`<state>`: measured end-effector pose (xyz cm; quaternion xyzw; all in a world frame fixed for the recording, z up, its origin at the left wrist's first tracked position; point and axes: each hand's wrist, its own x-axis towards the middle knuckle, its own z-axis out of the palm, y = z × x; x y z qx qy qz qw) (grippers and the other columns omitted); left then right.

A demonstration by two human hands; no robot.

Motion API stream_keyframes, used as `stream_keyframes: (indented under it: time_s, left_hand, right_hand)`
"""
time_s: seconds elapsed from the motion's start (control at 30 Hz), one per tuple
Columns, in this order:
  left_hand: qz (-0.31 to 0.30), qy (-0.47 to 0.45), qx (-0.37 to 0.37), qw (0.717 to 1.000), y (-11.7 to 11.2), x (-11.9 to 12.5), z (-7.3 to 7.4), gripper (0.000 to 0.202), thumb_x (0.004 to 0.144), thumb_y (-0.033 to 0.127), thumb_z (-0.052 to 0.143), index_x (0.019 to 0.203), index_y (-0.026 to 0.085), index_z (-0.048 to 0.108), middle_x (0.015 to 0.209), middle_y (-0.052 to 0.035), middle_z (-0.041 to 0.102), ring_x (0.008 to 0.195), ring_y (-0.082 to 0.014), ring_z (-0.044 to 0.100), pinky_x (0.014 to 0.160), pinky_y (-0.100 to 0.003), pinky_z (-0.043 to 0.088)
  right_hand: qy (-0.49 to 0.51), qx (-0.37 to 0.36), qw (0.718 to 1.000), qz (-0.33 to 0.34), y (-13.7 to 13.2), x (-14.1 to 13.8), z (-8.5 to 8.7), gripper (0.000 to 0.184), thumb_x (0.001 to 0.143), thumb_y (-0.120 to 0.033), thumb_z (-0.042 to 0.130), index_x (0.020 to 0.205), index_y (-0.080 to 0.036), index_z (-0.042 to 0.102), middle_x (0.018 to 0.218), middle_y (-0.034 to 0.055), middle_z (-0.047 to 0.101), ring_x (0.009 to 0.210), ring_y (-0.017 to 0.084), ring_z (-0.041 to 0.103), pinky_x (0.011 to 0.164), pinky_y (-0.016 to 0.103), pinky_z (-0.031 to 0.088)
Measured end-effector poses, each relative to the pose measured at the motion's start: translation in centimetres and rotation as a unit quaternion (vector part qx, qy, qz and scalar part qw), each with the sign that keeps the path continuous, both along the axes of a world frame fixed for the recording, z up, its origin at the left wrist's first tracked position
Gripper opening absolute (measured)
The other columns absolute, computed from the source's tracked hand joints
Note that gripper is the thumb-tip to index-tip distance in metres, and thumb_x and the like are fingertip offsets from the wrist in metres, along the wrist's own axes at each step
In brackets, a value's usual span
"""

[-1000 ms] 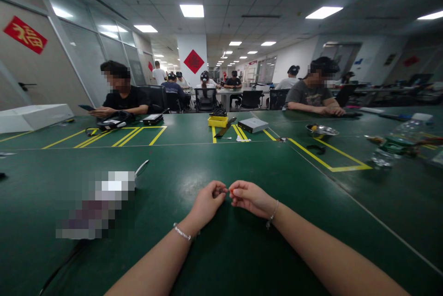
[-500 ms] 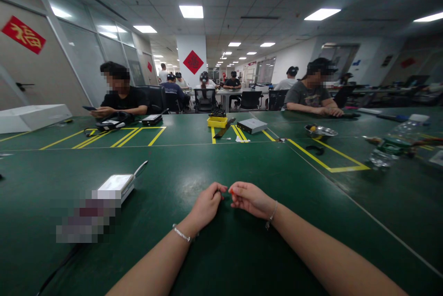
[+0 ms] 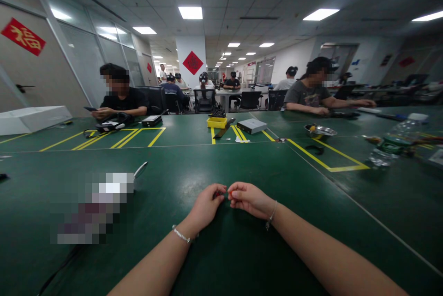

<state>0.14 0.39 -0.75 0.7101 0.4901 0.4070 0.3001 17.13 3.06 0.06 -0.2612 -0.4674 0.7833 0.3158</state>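
Observation:
My left hand [image 3: 208, 202] and my right hand [image 3: 249, 199] are held close together over the green table [image 3: 263, 259], fingertips almost touching. Between the thumb and fingers of the right one is a small orange-red piece [image 3: 231, 193], too small to name. The left fingers are curled round something small and dark with a bit of red [image 3: 218, 193]; its kind is hidden by the hand. A bracelet circles each wrist.
At the left lies a white device [image 3: 119, 183], partly blurred out, with a cable. Farther off are a yellow bin [image 3: 217, 123], a grey box [image 3: 252, 126], a metal bowl [image 3: 320, 131] and a plastic bottle [image 3: 398, 141]. Two people [image 3: 122, 95] sit across the table.
My left fingers have shifted slightly, and more of the dark and red thing in them shows. My right hand stays nearly in place. The person at the right has stretched out an arm.

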Motion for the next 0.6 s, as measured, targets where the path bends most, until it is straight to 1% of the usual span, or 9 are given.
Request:
stream_keyframes:
  time_s: [0.07, 0.13, 0.2, 0.27, 0.37, 0.47, 0.6]
  left_hand:
    - [0.013, 0.017, 0.015, 1.0, 0.03, -0.03, 0.06, 0.016, 0.069, 0.015, 0.048, 0.081, 0.02, 0.057, 0.087, -0.0019, 0.056, 0.083, -0.0143, 0.051, 0.076, -0.027, 0.039]
    - [0.025, 0.01, 0.003, 1.0, 0.03, 0.03, 0.1, 0.019, 0.07, 0.016, 0.047, 0.086, 0.02, 0.057, 0.084, -0.0021, 0.056, 0.08, -0.014, 0.051, 0.074, -0.027, 0.04]
    - [0.021, -0.019, -0.025, 0.999, -0.02, 0.14, 0.11, 0.023, 0.073, 0.019, 0.044, 0.093, 0.02, 0.055, 0.082, -0.0019, 0.056, 0.075, -0.013, 0.052, 0.07, -0.026, 0.041]
    - [0.011, -0.04, -0.045, 0.998, -0.11, 0.24, 0.15, 0.025, 0.075, 0.022, 0.041, 0.097, 0.02, 0.053, 0.08, -0.0014, 0.057, 0.07, -0.012, 0.053, 0.066, -0.025, 0.041]
    - [0.008, -0.035, -0.049, 0.998, -0.29, 0.3, 0.35, 0.022, 0.076, 0.024, 0.039, 0.091, 0.02, 0.055, 0.075, -0.0007, 0.057, 0.067, -0.0115, 0.052, 0.063, -0.023, 0.041]
    - [0.012, -0.021, -0.044, 0.999, -0.42, 0.32, 0.55, 0.017, 0.074, 0.024, 0.043, 0.084, 0.019, 0.056, 0.07, 0.0006, 0.056, 0.063, -0.011, 0.05, 0.06, -0.022, 0.039]
    - [0.018, -0.02, -0.055, 0.998, -0.39, 0.4, 0.5, 0.012, 0.067, 0.022, 0.049, 0.078, 0.018, 0.054, 0.06, 0.0042, 0.051, 0.055, -0.0092, 0.046, 0.053, -0.02, 0.035]
  right_hand:
    - [-0.003, -0.006, 1.0, -0.004, 0.01, -0.04, 0.0, 0.018, 0.066, -0.024, 0.061, 0.078, -0.013, 0.053, 0.064, -0.0001, 0.056, 0.056, 0.007, 0.052, 0.067, 0.029, 0.042]
    - [0.001, -0.01, 1.0, -0.005, 0.03, -0.06, -0.02, 0.018, 0.069, -0.027, 0.058, 0.077, -0.013, 0.053, 0.059, -0.0012, 0.055, 0.053, 0.006, 0.051, 0.067, 0.029, 0.042]
    - [0.007, -0.013, 1.0, -0.003, 0.04, -0.06, -0.02, 0.017, 0.069, -0.026, 0.059, 0.078, -0.013, 0.053, 0.06, -0.0008, 0.055, 0.054, 0.007, 0.051, 0.067, 0.029, 0.042]
    - [0.011, -0.014, 1.0, -0.002, 0.04, -0.02, -0.01, 0.017, 0.066, -0.023, 0.061, 0.078, -0.013, 0.053, 0.065, 0.0004, 0.057, 0.058, 0.008, 0.053, 0.068, 0.029, 0.042]
    - [0.017, -0.011, 1.0, 0.0, 0.02, 0.05, 0.01, 0.019, 0.062, -0.017, 0.064, 0.078, -0.014, 0.052, 0.072, 0.0019, 0.059, 0.062, 0.009, 0.055, 0.069, 0.029, 0.042]
    - [0.016, -0.007, 1.0, 0.003, -0.02, 0.07, 0.03, 0.022, 0.06, -0.015, 0.065, 0.078, -0.013, 0.052, 0.075, 0.0025, 0.059, 0.063, 0.009, 0.055, 0.069, 0.029, 0.042]
    - [0.005, -0.007, 1.0, -0.007, -0.05, -0.06, 0.1, 0.019, 0.066, -0.023, 0.061, 0.08, -0.013, 0.052, 0.068, 0.0018, 0.059, 0.058, 0.008, 0.054, 0.066, 0.028, 0.042]
